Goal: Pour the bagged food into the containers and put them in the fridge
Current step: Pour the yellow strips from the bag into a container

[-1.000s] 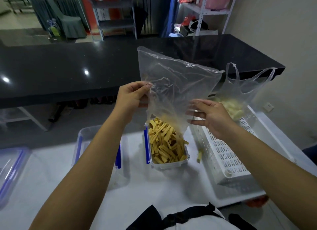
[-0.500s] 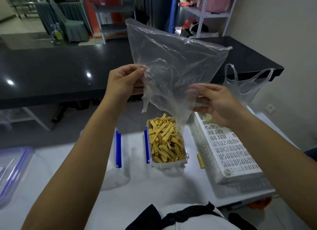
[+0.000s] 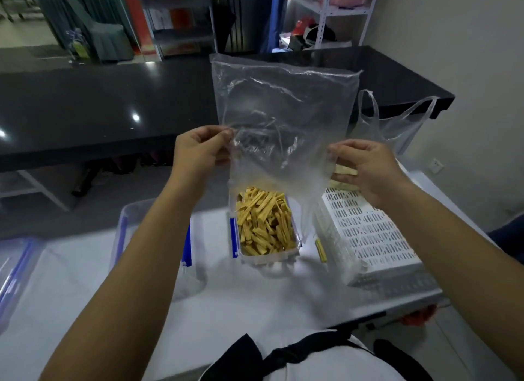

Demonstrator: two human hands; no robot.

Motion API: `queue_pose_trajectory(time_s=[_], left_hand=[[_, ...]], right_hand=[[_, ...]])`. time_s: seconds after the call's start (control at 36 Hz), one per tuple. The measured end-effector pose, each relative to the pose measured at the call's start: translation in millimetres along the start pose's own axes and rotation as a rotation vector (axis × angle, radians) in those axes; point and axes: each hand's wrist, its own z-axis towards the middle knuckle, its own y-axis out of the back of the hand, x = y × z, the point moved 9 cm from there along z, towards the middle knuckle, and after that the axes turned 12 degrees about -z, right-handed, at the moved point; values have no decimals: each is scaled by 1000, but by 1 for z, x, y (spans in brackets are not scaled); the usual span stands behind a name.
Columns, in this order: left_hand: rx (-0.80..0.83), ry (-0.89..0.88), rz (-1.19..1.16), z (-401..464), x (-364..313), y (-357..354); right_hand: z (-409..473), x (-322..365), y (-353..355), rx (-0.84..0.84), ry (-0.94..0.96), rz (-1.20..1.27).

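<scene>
Above the container (image 3: 265, 224) of yellow strips, the clear bag (image 3: 283, 119) now hangs emptied and spread flatter than half a second ago. The left hand (image 3: 198, 156) and right hand (image 3: 365, 167) each pinch its lower corners at 9 and 3 o'clock. No writing is legible. White tabletop (image 3: 226, 309), black counter (image 3: 99, 102) behind.

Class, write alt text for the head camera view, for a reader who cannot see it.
Two hands, the left hand and right hand, hold an upturned, emptied clear plastic bag above a clear container full of yellow food strips on a white table. A white perforated basket sits to its right, one stray strip between them.
</scene>
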Motion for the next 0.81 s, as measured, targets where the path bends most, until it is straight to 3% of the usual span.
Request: queue_pose_trajectory(time_s=[0.17,0.33,0.58,0.67,0.72,0.81], left_hand=[[118,16,-66,-8,7,-37],[299,-3,-82,-26,26,-98],[462,66,91,-71,93,-188],[504,61,247,-84,115,-206],[529,33,471,-90,130,-214],[529,-31,780,-96,145,-224]], right_hand=[[-8,-3,40,-101,-45,80],[-19,-16,110,-266,-77,-7],[-44,-73,222,-418,-207,-195],[-48,-96,245,-416,-262,-184],[-47,-108,253,-427,-279,-186],[-45,-105,249,-375,-180,-368]])
